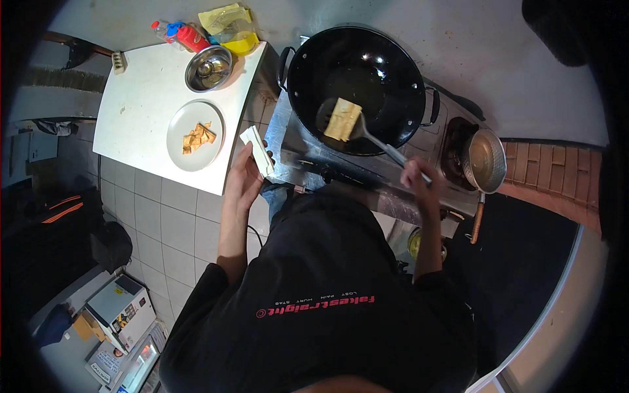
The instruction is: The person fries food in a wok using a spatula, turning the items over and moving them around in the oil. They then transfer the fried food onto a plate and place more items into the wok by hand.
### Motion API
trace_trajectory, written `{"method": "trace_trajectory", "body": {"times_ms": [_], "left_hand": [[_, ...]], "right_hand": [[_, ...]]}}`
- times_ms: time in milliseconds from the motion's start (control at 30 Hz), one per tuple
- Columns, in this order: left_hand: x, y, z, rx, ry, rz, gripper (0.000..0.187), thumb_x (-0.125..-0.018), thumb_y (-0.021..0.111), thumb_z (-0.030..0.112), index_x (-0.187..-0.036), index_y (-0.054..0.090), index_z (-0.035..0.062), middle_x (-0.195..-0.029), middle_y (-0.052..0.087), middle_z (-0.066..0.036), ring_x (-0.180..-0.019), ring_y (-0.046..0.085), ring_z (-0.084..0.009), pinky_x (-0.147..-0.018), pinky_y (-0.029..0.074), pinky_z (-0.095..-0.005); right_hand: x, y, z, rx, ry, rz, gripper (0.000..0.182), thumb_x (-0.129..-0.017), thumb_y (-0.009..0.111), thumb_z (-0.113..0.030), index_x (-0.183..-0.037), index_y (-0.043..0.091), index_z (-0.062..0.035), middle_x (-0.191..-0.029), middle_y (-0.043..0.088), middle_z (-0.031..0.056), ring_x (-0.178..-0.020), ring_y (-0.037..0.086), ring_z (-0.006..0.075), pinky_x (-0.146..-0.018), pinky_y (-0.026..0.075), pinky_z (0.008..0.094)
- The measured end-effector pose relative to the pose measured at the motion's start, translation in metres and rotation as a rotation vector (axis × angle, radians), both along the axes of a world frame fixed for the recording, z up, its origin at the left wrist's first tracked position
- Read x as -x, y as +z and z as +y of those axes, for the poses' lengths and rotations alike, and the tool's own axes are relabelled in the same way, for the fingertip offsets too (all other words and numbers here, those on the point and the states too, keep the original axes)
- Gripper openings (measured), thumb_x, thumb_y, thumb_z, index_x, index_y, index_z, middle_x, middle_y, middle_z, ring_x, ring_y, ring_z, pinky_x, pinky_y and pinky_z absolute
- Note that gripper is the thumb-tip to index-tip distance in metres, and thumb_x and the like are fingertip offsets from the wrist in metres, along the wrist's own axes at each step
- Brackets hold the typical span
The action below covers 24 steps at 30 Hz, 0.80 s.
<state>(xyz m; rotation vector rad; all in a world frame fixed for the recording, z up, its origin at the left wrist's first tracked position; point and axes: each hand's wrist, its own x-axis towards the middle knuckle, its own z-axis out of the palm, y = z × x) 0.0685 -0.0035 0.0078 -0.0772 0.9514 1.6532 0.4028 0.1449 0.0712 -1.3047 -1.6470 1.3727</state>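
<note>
Golden-yellow rectangular piece [343, 120], flat, ridged, browned in patches; lies on a grey-handled spatula [385, 148] at the near side of a round black wok [337, 56], ahead-left of the right hand [421, 178]. Right hand wrapped round spatula handle; left hand [242, 175] grasping a white folded strip [257, 150]. Beyond right hand, wok's black loop handle [432, 108]; to its right, hammered-metal saucepan [485, 159]. Left of left hand, pale round plate [175, 135] of browned pieces [197, 138] on white table [131, 108]. Metal stove [298, 141] under wok; grey tiled floor [177, 226].
</note>
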Motion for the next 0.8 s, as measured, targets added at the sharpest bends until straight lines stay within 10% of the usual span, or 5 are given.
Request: {"method": "trace_trajectory", "body": {"times_ms": [800], "left_hand": [[0.025,0.003,0.001,-0.044,-0.038,0.026,0.029,-0.098,0.056,0.023,-0.121,0.053,0.0064,-0.104,0.063,-0.009,-0.088,0.062,-0.0207,-0.078,0.053,-0.0344]], "right_hand": [[-0.025,0.011,0.004,-0.034,0.035,-0.026,0.034,-0.099,0.054,-0.026,-0.076,0.055,-0.0014,-0.064,0.045,-0.0025,-0.060,0.042,0.0062,-0.055,0.031,0.0244]]}}
